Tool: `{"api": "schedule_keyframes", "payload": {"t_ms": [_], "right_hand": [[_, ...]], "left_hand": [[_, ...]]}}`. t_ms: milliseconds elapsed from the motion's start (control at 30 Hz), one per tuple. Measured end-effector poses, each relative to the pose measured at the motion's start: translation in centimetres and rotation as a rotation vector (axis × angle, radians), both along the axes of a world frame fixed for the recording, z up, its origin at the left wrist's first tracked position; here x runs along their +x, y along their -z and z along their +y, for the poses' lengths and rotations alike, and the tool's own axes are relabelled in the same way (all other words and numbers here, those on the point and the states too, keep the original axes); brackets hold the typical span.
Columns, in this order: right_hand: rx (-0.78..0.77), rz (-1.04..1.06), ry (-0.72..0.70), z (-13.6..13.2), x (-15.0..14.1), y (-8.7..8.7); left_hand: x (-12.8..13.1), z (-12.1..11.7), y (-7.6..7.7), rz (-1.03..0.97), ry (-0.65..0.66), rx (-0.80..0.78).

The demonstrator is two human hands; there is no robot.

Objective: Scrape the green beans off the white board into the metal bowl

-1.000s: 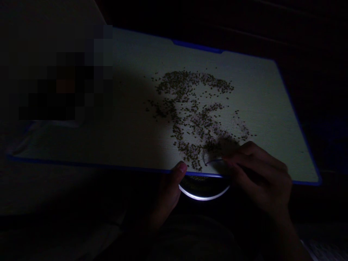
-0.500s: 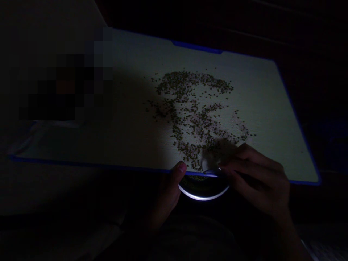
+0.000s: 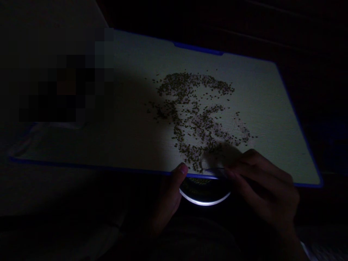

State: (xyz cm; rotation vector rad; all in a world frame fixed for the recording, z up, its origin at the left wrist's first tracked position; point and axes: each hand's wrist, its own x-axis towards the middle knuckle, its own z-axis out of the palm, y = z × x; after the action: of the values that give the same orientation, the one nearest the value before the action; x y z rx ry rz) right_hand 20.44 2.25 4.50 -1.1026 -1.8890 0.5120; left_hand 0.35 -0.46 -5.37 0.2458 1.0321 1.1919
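Observation:
A pale board with a blue rim (image 3: 261, 94) lies in a dark room, lit from the right. Many small dark seeds (image 3: 195, 112) are scattered across its middle. My left hand (image 3: 168, 195) holds a round metal-rimmed bowl (image 3: 204, 200) just below the board's near edge, thumb resting on that edge. My right hand (image 3: 263, 188) is closed in a pinch on a small thin, pale flat piece (image 3: 214, 168) whose tip touches the seeds at the near edge, right above the bowl.
A blurred dark patch (image 3: 62, 83) covers the board's left part, which lies in shadow. The surroundings beyond the board are too dark to make out. My lap is below the bowl.
My right hand with the thin piece shifted slightly back and forth along the near edge among the seeds. The view dropped a little. My left hand and the bowl stayed put.

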Motion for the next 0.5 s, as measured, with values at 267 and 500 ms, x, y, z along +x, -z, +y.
{"api": "schedule_keyframes", "payload": {"t_ms": [267, 500], "right_hand": [[-0.029, -0.055, -0.073, -0.4, -1.5, -0.2], [0.030, -0.135, 0.040, 1.4, -1.5, 0.2]], "left_hand": [[0.4, 0.5, -2.4, -0.074, -0.042, -0.056], [0.3, 0.3, -2.1, -0.112, -0.079, 0.015]]}}
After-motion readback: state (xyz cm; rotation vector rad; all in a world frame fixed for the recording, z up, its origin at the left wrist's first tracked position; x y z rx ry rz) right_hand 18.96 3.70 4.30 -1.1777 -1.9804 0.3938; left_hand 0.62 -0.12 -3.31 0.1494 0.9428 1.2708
